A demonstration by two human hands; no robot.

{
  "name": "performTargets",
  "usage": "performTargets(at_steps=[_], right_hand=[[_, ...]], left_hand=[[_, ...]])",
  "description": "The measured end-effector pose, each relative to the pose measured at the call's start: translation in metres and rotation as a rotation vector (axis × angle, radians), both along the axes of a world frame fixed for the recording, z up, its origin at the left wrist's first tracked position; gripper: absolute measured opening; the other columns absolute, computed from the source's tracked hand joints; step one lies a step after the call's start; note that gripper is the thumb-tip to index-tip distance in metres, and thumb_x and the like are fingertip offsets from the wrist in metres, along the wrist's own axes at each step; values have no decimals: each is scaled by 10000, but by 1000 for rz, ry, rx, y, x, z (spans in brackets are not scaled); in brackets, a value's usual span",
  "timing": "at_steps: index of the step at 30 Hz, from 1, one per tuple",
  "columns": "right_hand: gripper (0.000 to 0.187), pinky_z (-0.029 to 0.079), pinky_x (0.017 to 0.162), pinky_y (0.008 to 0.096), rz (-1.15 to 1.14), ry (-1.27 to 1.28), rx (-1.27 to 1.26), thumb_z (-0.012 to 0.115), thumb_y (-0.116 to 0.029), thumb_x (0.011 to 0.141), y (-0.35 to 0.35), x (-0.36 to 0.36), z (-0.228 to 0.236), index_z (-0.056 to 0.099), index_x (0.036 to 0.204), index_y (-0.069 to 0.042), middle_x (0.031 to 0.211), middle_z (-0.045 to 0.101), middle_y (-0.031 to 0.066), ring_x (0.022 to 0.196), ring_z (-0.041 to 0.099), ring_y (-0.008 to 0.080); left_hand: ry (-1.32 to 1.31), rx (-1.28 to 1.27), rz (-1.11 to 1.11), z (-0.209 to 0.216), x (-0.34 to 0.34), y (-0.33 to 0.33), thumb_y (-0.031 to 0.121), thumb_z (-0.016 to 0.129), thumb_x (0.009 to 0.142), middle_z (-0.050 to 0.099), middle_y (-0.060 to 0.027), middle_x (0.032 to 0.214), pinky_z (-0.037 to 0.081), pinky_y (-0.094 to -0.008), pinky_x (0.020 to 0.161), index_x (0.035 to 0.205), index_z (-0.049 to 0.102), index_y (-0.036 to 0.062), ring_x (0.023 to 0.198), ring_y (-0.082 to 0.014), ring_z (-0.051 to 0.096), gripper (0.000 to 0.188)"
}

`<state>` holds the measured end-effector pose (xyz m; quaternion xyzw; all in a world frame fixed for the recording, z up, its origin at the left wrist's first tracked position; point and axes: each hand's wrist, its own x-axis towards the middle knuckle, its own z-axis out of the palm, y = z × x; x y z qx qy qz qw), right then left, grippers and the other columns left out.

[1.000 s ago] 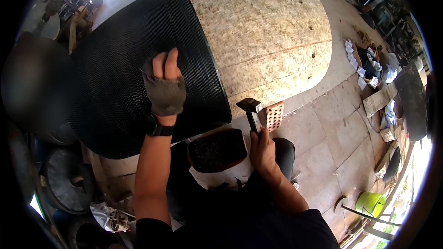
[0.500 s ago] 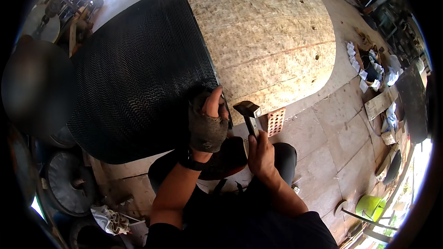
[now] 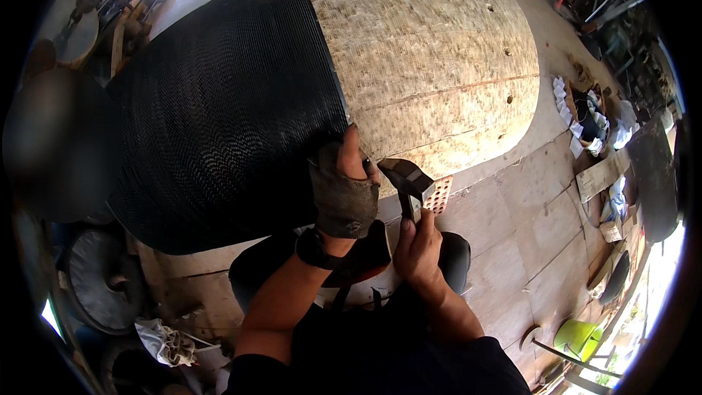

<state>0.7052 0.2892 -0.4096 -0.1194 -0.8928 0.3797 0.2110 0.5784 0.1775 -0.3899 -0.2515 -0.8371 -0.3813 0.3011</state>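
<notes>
Paved floor (image 3: 504, 249) runs out to the right of both hands, with a green bucket (image 3: 578, 339) standing on it well off to the right of the right hand; ahead of the hands lies a big drum, its black ribbed covering (image 3: 227, 95) beyond and to the left of the left hand, its pale speckled surface (image 3: 431, 51) beyond and to the right; a second ago the left hand (image 3: 342, 194), in a grey glove that leaves fingertips bare, was lifted over the middle of the black part; now it has come across to the covering's near right edge, one bare finger pointing up along that edge and the others curled, though whether they pinch anything I cannot tell; the right hand (image 3: 420, 247), bare, is closed round the handle of a hammer (image 3: 406, 181), whose head now sits higher, just beside the left hand's fingers, and hides more of the perforated brick (image 3: 441, 196) beyond the right hand; the dark container (image 3: 376, 245) between the hands, fully in sight a second ago, is now partly covered by the left hand and wrist.
</notes>
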Motion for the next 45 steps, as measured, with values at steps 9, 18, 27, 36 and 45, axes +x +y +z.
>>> performTargets(at_steps=[9,18,27,36,45], right_hand=[[168,499,570,507,-43,66,-123,564,-85,946,4,9,-14,532,1058,37,734,625,278,677,616,503],[108,478,511,412,49,273,-150,526,-50,962,4,11,-11,571,980,47,668,592,168,558,594,352],[145,497,580,320,90,306,-343,461,-45,951,-3,18,-4,567,954,54,815,628,169,654,629,272],[160,435,519,383,24,99,-179,492,-127,998,-9,2,-9,538,939,15,648,572,154,576,553,305],[107,486,530,436,-20,-72,-43,506,-69,974,-7,-24,-19,543,982,31,687,584,251,583,608,420]], left_hand=[[-168,-82,-196,-1,65,-39,93,703,834,620,-179,1130,496,-434,862,1375,506,-8,962,-332,624,584],[-346,-444,-334,-89,121,-56,186,700,841,614,-158,1029,504,-432,771,1110,619,5,902,-306,608,334],[173,-445,-23,-95,115,-36,263,583,877,637,-93,874,494,-466,769,831,644,107,871,-266,609,174],[-157,-517,-177,-122,121,-37,232,577,870,643,-113,913,494,-474,808,881,642,78,901,-286,612,168],[-273,-539,-223,-123,122,-36,206,559,903,638,-133,952,500,-450,806,967,626,34,918,-288,614,196]])
